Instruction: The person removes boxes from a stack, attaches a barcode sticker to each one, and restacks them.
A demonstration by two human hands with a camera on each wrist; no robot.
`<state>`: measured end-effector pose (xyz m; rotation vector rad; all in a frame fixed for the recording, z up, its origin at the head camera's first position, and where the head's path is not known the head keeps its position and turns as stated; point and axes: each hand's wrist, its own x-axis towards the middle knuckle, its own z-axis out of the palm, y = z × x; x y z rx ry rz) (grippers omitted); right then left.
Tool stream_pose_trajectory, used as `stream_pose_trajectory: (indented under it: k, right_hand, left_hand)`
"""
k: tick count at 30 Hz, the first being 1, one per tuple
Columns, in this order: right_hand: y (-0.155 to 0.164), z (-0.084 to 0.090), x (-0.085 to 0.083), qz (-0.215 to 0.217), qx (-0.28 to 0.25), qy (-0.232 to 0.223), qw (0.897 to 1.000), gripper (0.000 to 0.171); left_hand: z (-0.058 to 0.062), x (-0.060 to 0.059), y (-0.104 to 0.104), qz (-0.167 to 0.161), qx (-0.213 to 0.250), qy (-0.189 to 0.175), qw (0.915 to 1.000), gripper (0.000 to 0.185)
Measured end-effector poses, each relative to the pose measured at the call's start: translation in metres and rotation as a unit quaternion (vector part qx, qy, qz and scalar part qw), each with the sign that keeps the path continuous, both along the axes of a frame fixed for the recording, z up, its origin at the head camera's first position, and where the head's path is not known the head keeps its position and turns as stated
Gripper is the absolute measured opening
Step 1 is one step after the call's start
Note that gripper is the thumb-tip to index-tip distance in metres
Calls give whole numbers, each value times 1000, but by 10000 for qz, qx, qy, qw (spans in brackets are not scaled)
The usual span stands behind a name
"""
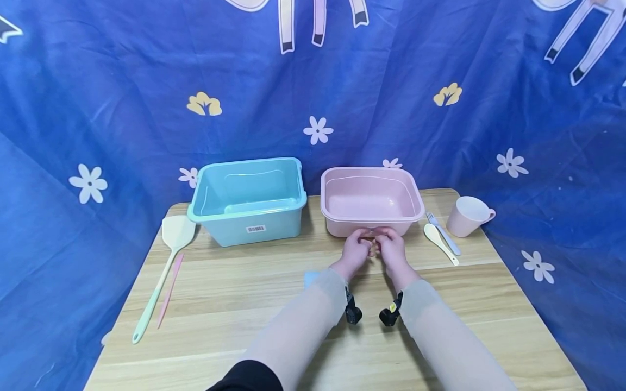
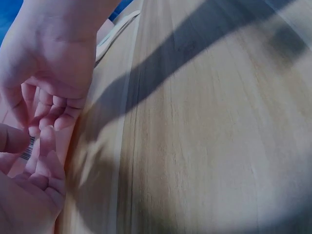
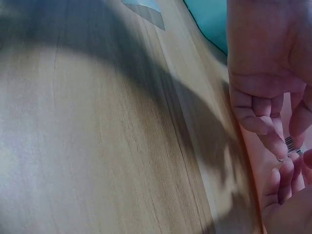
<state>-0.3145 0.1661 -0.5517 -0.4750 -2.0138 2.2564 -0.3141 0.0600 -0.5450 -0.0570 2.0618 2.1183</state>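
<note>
Both hands meet at the front wall of a pink basin (image 1: 373, 214), just under its rim. My left hand (image 1: 354, 252) comes from the left and my right hand (image 1: 393, 252) from the right, fingers bent and fingertips almost together. Between the fingertips, a barcode label (image 3: 289, 143) shows on the basin's wall in the right wrist view. The left wrist view shows the right hand (image 2: 53, 73) with its palm side visible and its fingers curled inward. Whether the fingertips pinch the label or only touch it, I cannot tell.
Left of the basin stands a teal basin (image 1: 244, 220). A white turner (image 1: 177, 232) with a mint handle and a pink stick-like utensil (image 1: 170, 290) lie farther left. On the right are a cream spoon (image 1: 433, 234), a lilac fork (image 1: 446, 237) and a pink mug (image 1: 462, 221). A light-blue item (image 1: 310, 278) is partly hidden by the left sleeve.
</note>
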Motion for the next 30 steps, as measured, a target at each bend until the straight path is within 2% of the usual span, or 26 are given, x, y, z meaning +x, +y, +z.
stream_pose_trajectory:
  k: [7, 10, 11, 13, 17, 18, 21, 26, 28, 30]
  right_hand:
    - [1, 0, 2, 249, -76, -235, 9994, 29]
    - [2, 1, 3, 239, -16, -209, 9995, 29]
    - [3, 1, 2, 227, 8, -176, 9996, 29]
    - [3, 9, 4, 272, -19, -128, 9995, 29]
    - [3, 12, 4, 342, -126, -96, 9993, 30]
    - [3, 12, 4, 359, -131, -107, 9992, 31]
    - [2, 1, 1, 310, -61, -126, 9994, 31]
    - [3, -6, 2, 308, -22, -123, 9994, 32]
    - [4, -6, 3, 256, -15, -142, 9996, 30]
    - [6, -6, 4, 11, 20, -230, 9997, 24]
  left_hand:
    - [1, 0, -3, 20, 124, -168, 9998, 50]
    - [2, 0, -5, 2, 111, -156, 9998, 49]
    - [8, 2, -6, -40, 123, -163, 9998, 49]
    - [9, 1, -6, -77, 212, -162, 9996, 49]
    - [9, 0, -6, -111, 416, -207, 9989, 51]
    - [3, -2, -5, -113, 406, -223, 9989, 53]
    - [2, -1, -6, -152, 280, -362, 9988, 55]
    - [0, 0, -8, -132, 153, -532, 9984, 56]
    - [-1, 0, -10, -53, 167, -531, 9984, 53]
    - [-2, 0, -12, 149, 126, -464, 9987, 44]
